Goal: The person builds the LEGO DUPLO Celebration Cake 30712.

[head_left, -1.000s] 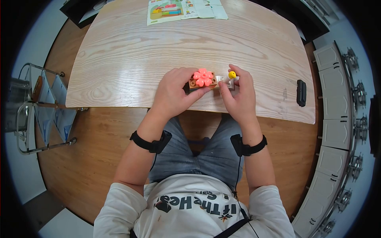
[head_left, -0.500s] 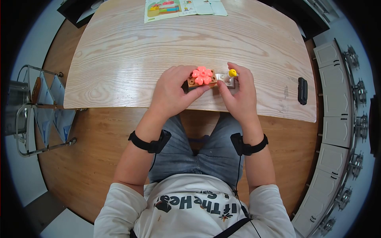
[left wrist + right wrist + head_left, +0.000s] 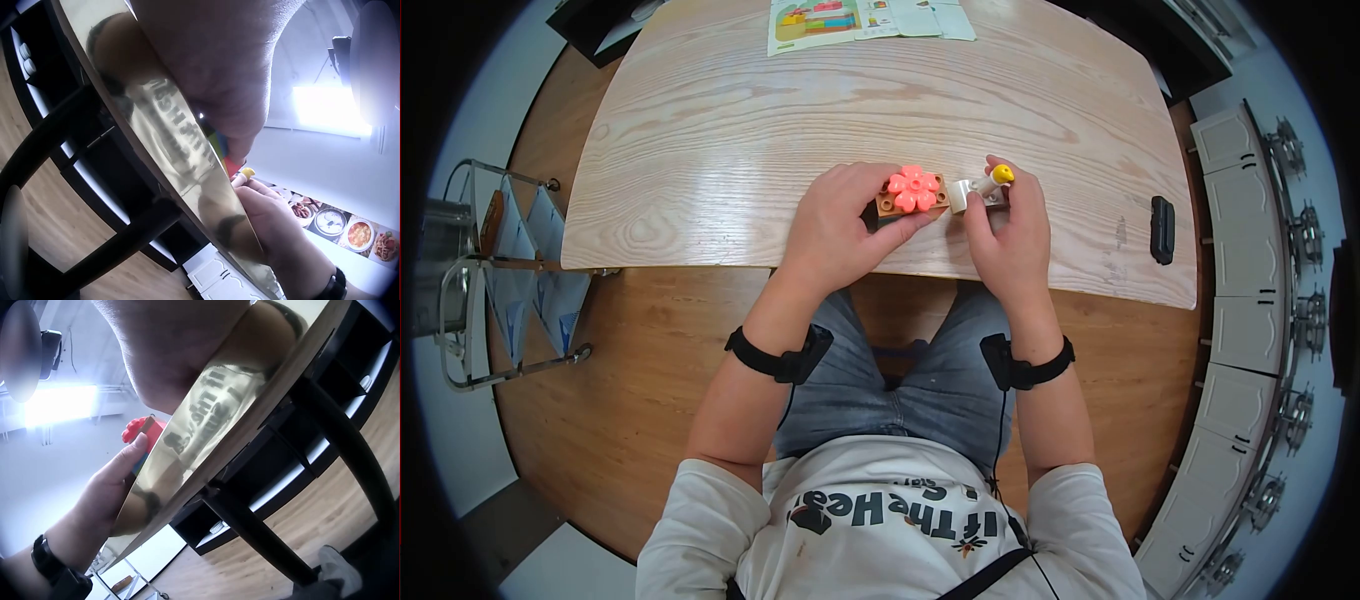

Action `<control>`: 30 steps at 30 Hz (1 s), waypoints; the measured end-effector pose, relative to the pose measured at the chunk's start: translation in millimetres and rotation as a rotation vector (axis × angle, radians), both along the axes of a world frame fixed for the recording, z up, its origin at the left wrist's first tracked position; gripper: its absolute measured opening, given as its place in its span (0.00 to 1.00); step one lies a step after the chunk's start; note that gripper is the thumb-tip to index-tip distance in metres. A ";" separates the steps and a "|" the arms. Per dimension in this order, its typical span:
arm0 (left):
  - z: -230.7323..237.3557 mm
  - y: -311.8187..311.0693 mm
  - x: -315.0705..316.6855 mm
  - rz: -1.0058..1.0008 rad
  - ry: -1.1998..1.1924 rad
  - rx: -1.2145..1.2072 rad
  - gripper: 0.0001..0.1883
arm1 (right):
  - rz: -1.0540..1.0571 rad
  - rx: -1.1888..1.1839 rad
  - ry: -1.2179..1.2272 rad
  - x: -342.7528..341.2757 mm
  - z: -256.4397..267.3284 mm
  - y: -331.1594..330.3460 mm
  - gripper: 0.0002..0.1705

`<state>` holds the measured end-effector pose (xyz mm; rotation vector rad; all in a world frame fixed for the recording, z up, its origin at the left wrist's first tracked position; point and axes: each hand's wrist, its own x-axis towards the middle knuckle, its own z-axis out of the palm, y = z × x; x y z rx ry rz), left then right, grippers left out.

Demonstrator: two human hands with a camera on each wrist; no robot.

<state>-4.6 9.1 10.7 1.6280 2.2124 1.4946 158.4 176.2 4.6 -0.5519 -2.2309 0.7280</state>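
The left hand (image 3: 836, 222) grips a block build topped by an orange-brown studded brick (image 3: 941, 192) and a coral flower (image 3: 914, 188), thumb at its near side. In the right hand (image 3: 1016, 236) is a white piece (image 3: 960, 196) with a yellow-tipped part (image 3: 1002, 174) rising from it, pinched between thumb and fingers. A narrow gap lies between the two builds. From the right wrist, the red flower (image 3: 135, 429) shows above the left thumb, with green and blue parts lower down. The left wrist view shows the yellow tip (image 3: 248, 172) by the right hand.
A printed instruction sheet (image 3: 815, 24) lies at the table's far edge. A black oblong device (image 3: 1162, 230) rests near the right edge of the wooden table (image 3: 700, 140). A metal cart (image 3: 520, 262) stands left on the floor, white cabinets (image 3: 1246, 335) at the right.
The right hand has shifted slightly right with the white piece, which has turned and now stands apart from the flower build. The left hand keeps its grip almost in place.
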 end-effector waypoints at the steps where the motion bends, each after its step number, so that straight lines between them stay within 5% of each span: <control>1: 1.1 -1.2 0.4 0.000 0.003 -0.016 0.24 | 0.002 0.007 0.007 -0.7 -0.4 0.3 0.26; 30: 0.6 -2.0 1.4 0.006 0.000 -0.025 0.25 | -0.005 -0.002 -0.046 0.9 2.5 -1.1 0.19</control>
